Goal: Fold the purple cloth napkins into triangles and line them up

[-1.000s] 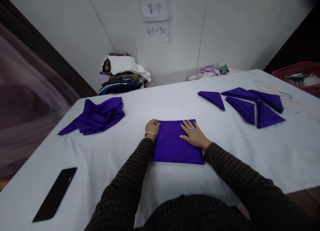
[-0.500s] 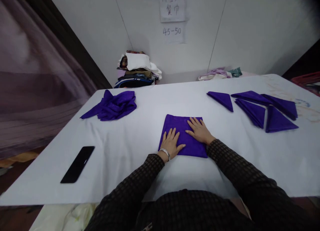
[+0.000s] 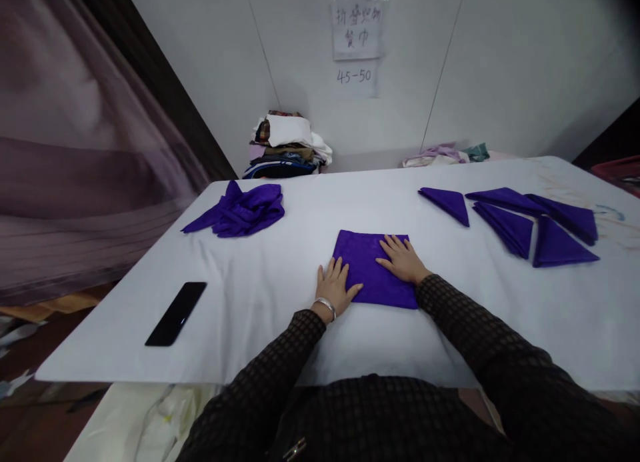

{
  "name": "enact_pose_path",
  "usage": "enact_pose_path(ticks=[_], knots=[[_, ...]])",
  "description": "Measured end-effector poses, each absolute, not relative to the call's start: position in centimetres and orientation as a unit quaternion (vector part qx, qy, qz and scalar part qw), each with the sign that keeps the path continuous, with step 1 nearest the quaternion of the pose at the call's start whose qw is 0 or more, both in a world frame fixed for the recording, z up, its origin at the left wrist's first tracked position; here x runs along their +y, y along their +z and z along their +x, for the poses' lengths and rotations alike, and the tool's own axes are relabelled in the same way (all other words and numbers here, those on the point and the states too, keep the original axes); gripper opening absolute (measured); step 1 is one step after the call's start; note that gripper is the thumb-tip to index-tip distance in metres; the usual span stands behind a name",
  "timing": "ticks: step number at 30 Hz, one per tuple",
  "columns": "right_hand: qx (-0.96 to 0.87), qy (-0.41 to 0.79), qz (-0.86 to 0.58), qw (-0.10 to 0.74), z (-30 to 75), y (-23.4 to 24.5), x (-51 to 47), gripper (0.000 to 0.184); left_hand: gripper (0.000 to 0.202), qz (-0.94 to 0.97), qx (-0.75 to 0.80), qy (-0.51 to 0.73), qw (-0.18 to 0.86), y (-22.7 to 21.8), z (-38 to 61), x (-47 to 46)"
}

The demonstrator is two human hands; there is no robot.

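A purple cloth napkin (image 3: 373,269), folded to a flat square, lies on the white-covered table (image 3: 280,282) in front of me. My left hand (image 3: 334,287) rests over its left edge, fingers spread, with a silver bracelet at the wrist. Flat on the upper right part of the napkin lies my right hand (image 3: 403,259), its fingers stretched out. Neither hand grips anything. Part of the napkin's left edge and right corner is hidden beneath the hands.
Several purple napkins folded into triangles (image 3: 563,242) lie at the right. A crumpled heap of purple cloth (image 3: 250,210) sits at the back left, a black phone (image 3: 176,314) nearer me. Stacked clothes (image 3: 290,145) stand behind the table; paper signs (image 3: 356,35) hang on the wall.
My left hand has slid left, from on top of the napkin to its left edge. My right hand stays on the upper right part. The camera view has shifted slightly.
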State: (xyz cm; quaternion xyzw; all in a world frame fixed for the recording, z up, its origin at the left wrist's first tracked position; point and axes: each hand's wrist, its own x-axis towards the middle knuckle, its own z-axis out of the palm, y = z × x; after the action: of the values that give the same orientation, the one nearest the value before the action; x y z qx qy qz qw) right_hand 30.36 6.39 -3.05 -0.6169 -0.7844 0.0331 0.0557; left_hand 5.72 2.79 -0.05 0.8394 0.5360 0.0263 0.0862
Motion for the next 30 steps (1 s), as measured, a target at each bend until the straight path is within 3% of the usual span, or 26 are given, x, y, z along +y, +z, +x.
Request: enact_pose_path(ticks=[8, 13, 20, 30], knots=[[-0.75, 0.174, -0.634, 0.074, 31.9, 0.5, 6.9, 0.069, 0.067, 0.879, 0.469, 0.039, 0.077, -0.3, 7.0, 2.2], [-0.784, 0.097, -0.598, 0.138, 28.8, 3.5, 2.1, 0.071, 0.068, 0.877, 0.473, 0.025, 0.082, -1.3, 6.8, 2.3], [-0.84, 0.088, -0.52, 0.13, 21.1, 0.0, -4.1, 0.078, 0.061, 0.882, 0.468, -0.011, 0.059, -1.4, 6.7, 2.6], [-0.824, 0.066, -0.555, 0.099, 26.7, -1.7, -7.0, 0.072, 0.067, 0.875, 0.477, 0.036, 0.069, -1.6, 6.7, 2.5]])
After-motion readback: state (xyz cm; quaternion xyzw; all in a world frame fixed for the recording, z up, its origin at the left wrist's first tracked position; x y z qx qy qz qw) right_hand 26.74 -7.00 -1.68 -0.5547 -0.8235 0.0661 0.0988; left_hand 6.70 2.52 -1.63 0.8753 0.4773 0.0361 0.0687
